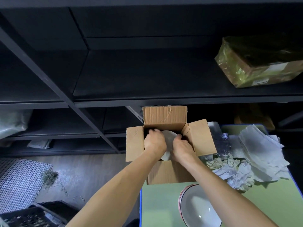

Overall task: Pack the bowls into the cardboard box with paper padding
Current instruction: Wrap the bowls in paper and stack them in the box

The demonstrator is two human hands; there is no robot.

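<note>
Head view: at frame centre the cardboard box (pixel 165 115) stands open on the green table (pixel 158 203), its flaps spread outward. Inside it sits a white bowl (pixel 169 136), its round face toward the camera; I cannot tell whether that face is the mouth or the base. The left hand (pixel 155 140) and right hand (pixel 182 146) curl their fingers over its opposite edges. The stacked bowls (pixel 197 208) sit mouth-up at lower right, with the crumpled paper (pixel 246 169) at right.

The green table (pixel 157 207) carries the open box (pixel 170 172), stacked bowls (pixel 196 208), crumpled paper (pixel 255 154) and a silvery sheet (pixel 223 145).
</note>
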